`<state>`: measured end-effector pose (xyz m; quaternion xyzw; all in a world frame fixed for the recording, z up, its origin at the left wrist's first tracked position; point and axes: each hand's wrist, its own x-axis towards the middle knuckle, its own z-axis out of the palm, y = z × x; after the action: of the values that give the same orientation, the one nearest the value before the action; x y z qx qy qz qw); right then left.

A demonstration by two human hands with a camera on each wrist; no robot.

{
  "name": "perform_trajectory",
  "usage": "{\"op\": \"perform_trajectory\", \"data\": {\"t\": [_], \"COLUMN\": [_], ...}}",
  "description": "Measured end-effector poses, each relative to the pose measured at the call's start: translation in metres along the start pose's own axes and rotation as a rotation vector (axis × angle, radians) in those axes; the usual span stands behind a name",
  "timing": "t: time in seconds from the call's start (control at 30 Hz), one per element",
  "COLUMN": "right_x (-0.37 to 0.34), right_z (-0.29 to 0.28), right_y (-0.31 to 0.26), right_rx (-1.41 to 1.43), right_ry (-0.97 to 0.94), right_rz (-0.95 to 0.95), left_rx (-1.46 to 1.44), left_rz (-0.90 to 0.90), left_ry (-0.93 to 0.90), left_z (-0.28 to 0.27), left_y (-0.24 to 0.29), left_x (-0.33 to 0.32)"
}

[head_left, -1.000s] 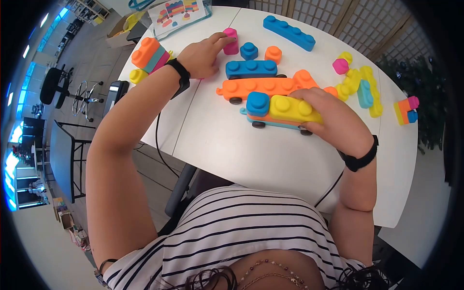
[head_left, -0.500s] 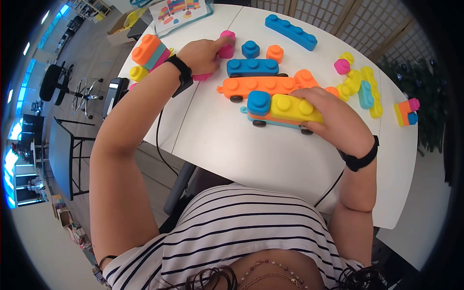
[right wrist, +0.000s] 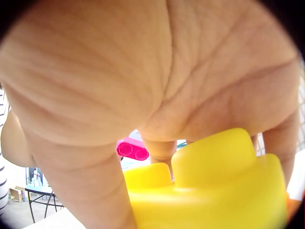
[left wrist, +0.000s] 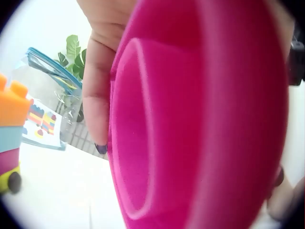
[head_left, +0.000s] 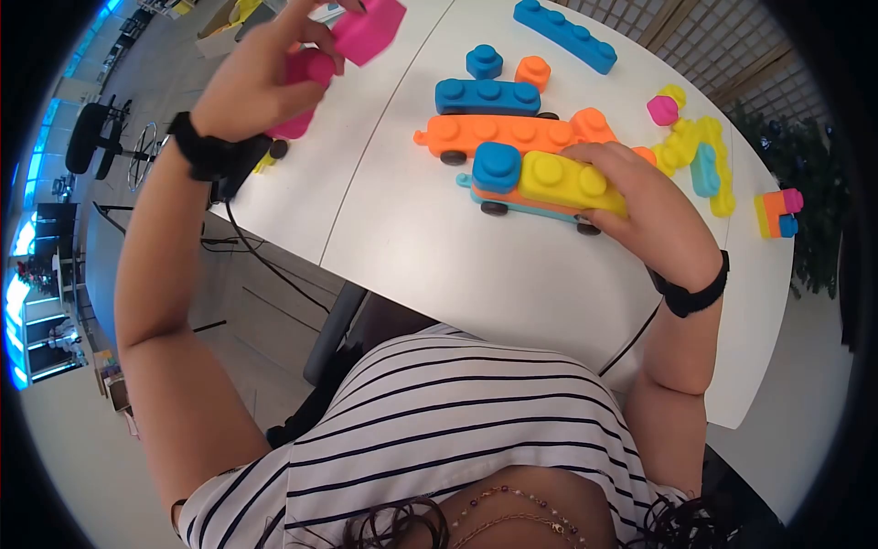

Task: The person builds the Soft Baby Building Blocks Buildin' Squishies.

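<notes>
My left hand (head_left: 261, 87) is raised at the table's left side. Its fingers hold a pink block (head_left: 370, 32) tilted out beyond the fingertips, and a second pink block (head_left: 297, 123) sits against the palm under the thumb. Close up in the left wrist view, a hollow pink underside (left wrist: 176, 119) fills most of the picture. My right hand (head_left: 654, 197) grips the right end of a yellow block (head_left: 549, 174), thumb on the near side. That block and a blue block (head_left: 497, 166) top an orange and light-blue wheeled base (head_left: 530, 209) on the table.
Behind it stand an orange wheeled car (head_left: 498, 134) and a long blue block (head_left: 485, 96). Small blue (head_left: 484, 61) and orange (head_left: 532, 73) blocks lie further back, near another long blue block (head_left: 565, 35). Yellow pieces (head_left: 722, 178) lie right. A cable (head_left: 256, 256) hangs off the left edge.
My left hand has lifted the pink blocks off the table and moved left and up. The right hand keeps its grip on the yellow block; the head view has shifted slightly.
</notes>
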<state>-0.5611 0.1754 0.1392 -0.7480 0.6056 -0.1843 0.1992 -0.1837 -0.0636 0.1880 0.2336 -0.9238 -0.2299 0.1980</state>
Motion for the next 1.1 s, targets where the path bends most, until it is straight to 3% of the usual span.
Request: {"op": "perform_trajectory", "data": {"t": [0.1, 0.17, 0.2, 0.27, 0.3, 0.33, 0.4, 0.47, 0.53, 0.6, 0.67, 0.73, 0.83, 1.1], "right_x": [-0.001, -0.001, 0.001, 0.008, 0.011, 0.013, 0.01, 0.0, -0.009, -0.021, -0.023, -0.031, -0.033, -0.02], "right_z": [0.002, 0.01, 0.01, 0.008, 0.005, 0.001, -0.009, -0.019, -0.028, -0.037, -0.036, -0.044, -0.048, -0.027], "right_y": [0.0, -0.006, -0.009, -0.015, -0.019, -0.022, -0.022, -0.015, -0.014, -0.011, -0.009, -0.003, 0.004, 0.004], "right_rx": [-0.034, -0.015, -0.017, -0.08, -0.087, -0.013, 0.054, 0.088, 0.145, 0.206, 0.295, 0.173, 0.06, 0.072], "right_ry": [-0.045, 0.118, 0.123, 0.358, 0.365, 0.475, 0.598, 0.553, 0.522, 0.29, 0.329, 0.275, 0.25, 0.242], "right_rz": [-0.003, -0.017, -0.012, -0.176, -0.174, -0.267, -0.358, -0.38, -0.397, -0.275, -0.278, -0.174, -0.114, 0.061], "left_rx": [-0.135, -0.493, -0.493, -0.919, -0.942, -1.042, -0.856, -0.94, -0.973, -1.087, -1.071, -1.054, -1.251, -1.114], "left_rz": [-0.046, 0.001, 0.007, 0.219, 0.153, 0.2, 0.051, 0.102, 0.068, 0.094, 0.117, 0.14, 0.142, 0.009], "left_ry": [-0.14, -0.128, -0.131, -0.288, -0.317, -0.471, -0.542, -0.434, -0.47, -0.492, -0.431, -0.365, -0.042, 0.108], "left_z": [-0.039, -0.045, -0.043, -0.032, -0.025, -0.014, 0.002, 0.045, 0.067, 0.089, 0.099, 0.105, 0.122, 0.161], "left_y": [0.042, 0.054, 0.055, 0.062, 0.073, 0.067, 0.112, 0.124, 0.129, 0.124, 0.118, 0.108, 0.084, 0.056], "left_x": [0.014, 0.022, 0.03, 0.05, 0.054, 0.064, 0.063, 0.061, 0.064, 0.068, 0.071, 0.075, 0.077, 0.068]}}
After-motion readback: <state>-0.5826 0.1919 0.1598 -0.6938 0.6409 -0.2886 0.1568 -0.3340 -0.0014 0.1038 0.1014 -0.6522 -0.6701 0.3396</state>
